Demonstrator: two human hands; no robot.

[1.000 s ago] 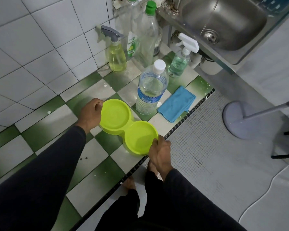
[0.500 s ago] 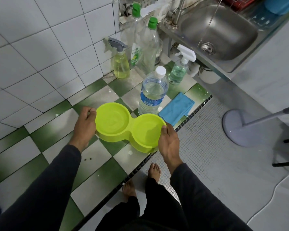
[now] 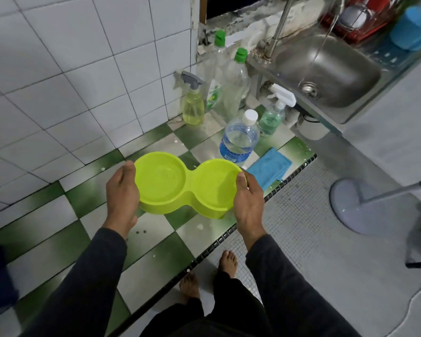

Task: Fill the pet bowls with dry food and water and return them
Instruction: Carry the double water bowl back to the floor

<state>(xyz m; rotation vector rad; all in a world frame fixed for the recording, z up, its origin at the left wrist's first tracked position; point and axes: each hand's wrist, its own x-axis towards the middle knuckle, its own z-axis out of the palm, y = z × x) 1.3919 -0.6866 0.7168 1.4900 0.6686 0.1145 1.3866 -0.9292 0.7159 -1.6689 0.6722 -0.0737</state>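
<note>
Dim, even, cool indoor light with soft shadows; faint sheen on the green-checked desk [image 3: 187, 229] and steel sink [image 3: 326, 69]; wide-angle bending of wall tile lines; blur at top right corner.

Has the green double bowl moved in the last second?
Yes. The green double bowl has been lifted off the checkered floor, away from the water bottle.
</note>
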